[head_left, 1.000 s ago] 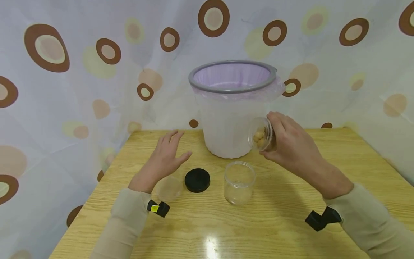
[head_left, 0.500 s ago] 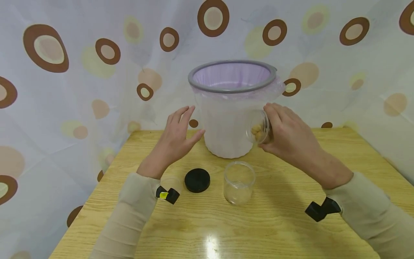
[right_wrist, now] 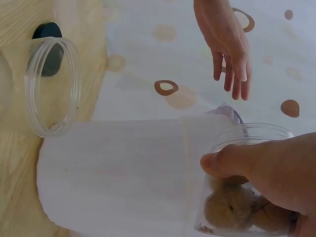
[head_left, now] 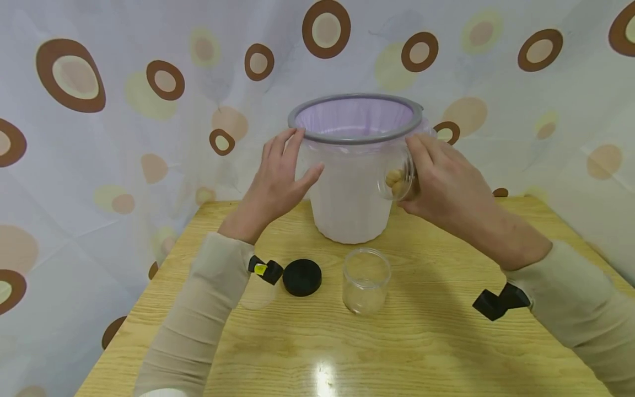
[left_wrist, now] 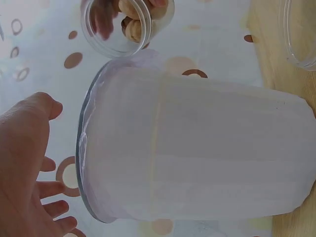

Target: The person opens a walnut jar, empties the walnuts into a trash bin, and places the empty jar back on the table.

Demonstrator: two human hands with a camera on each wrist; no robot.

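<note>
Grasping a small clear jar (head_left: 399,177) with brown nuts inside, the right hand (head_left: 446,184) holds it on its side, the open mouth turned to the left and lying against the white wall of the bin (head_left: 349,198), just under the grey rim. On the other side of the bin from this grip, the left hand (head_left: 278,179) is released, with straight fingers spread near the rim; the wrist view shows a small gap between the palm and the bin, so it does not seem to touch. Below the held jar, on the table, an empty clear jar (head_left: 366,280) stands upright, and a black lid (head_left: 302,277) lies flat to its left, beside the left sleeve. The bin itself stands between the two hands, and its purple liner folds over the rim. Compared with one second ago, the held jar has gone up from the lower part of the bin wall to near the rim, and the left hand has risen from just above the table to the rim height. The table (head_left: 421,353) is light wood with a bright reflection near the front edge. Behind it hangs a pale curtain (head_left: 124,138) with brown and beige rings.
</note>
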